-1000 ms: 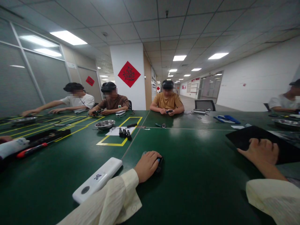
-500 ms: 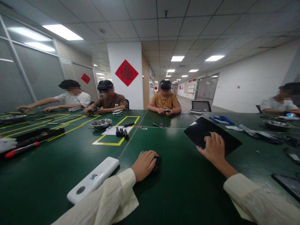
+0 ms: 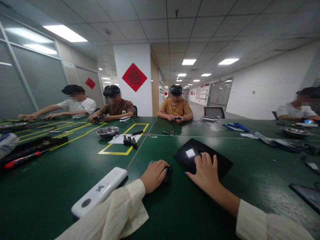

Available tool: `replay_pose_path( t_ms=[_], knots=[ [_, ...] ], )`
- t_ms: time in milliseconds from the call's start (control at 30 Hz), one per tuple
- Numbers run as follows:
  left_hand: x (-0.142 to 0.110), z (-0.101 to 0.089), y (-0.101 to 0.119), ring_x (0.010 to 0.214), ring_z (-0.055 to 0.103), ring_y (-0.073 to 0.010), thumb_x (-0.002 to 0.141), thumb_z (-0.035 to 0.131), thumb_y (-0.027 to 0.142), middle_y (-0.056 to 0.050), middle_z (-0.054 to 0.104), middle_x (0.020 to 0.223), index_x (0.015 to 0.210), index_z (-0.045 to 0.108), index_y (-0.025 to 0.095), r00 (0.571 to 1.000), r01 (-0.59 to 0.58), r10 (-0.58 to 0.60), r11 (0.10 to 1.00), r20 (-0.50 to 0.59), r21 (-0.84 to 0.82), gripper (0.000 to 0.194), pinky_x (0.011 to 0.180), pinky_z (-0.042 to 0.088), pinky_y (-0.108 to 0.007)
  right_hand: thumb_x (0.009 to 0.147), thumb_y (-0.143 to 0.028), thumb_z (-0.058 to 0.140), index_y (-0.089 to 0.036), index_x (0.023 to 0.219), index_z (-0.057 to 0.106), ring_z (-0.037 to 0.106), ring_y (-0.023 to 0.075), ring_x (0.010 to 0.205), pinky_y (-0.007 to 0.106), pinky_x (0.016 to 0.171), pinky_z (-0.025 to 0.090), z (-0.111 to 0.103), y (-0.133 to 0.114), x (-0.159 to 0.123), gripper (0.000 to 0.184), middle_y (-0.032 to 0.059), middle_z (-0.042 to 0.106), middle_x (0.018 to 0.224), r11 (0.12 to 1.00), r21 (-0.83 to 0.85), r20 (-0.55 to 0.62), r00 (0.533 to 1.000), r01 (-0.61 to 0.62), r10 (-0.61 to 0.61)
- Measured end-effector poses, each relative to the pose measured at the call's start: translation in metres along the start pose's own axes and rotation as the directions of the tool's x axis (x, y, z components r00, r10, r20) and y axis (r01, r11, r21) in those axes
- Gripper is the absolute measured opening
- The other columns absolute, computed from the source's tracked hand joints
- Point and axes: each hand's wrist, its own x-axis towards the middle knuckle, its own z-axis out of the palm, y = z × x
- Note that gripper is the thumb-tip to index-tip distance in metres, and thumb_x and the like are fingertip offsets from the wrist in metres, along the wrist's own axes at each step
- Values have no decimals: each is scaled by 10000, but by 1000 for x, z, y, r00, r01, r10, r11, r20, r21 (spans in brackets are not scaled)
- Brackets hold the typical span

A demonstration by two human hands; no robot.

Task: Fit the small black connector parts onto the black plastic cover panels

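Left hand (image 3: pixel 155 175) is covering a small dark object (image 3: pixel 167 174) on the green table (image 3: pixel 180 213); its fingers are lying close together, curving down over the object; grip underneath is staying out of view, so can't tell if they're clamping it. Right hand (image 3: pixel 205 170) is reaching onto a black sheet (image 3: pixel 225 162), right of the left hand; its fingers are standing apart over the surface, thumb sitting by the near left edge; can't tell whether the thumb is pinching that edge. The sheet is lying on the table at a slant, showing a white square (image 3: pixel 190 153) just left of the fingertips.

White device (image 3: pixel 100 191) marked 26 is lying left of the left hand, beside the cream sleeve (image 3: pixel 120 213); beyond it, a yellow tape outline (image 3: pixel 113 153) is framing part of a white paper (image 3: pixel 117 138), with black cylindrical parts (image 3: pixel 130 141) standing at the paper; metal bowl (image 3: pixel 107 131) is sitting just left of them; red-and-black tool (image 3: pixel 22 160) is lying by a black tray (image 3: pixel 47 144) at far left. Person in a tan shirt (image 3: pixel 175 107) is sitting opposite, holding something small and dark in both hands.
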Motion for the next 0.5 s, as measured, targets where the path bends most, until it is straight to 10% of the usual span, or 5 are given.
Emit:
replay_pose_path(
  t_ms=[300, 500],
  knots=[
    [-1, -1, 1, 1057, 531, -187, 936, 297, 267, -67, 567, 1159, 1134, 526, 204, 1000, 9, -9, 1000, 1, -15, 309, 974, 410, -371, 722, -768, 395, -84, 993, 626, 505, 421, 1092, 653, 1038, 48, -5, 0, -4, 771, 238, 633, 1019, 997, -74, 146, 989, 12, -1],
    [0, 0, -1, 1063, 525, -189, 932, 292, 251, -77, 562, 1148, 1125, 522, 189, 1000, -2, 2, 1000, -2, -4, 307, 977, 408, -370, 900, -604, 219, -108, 945, 622, 637, 288, 823, 572, 1031, 187, -25, -6, 1, 641, 153, 679, 815, 997, 60, 172, 983, 48, -58]
  ],
)
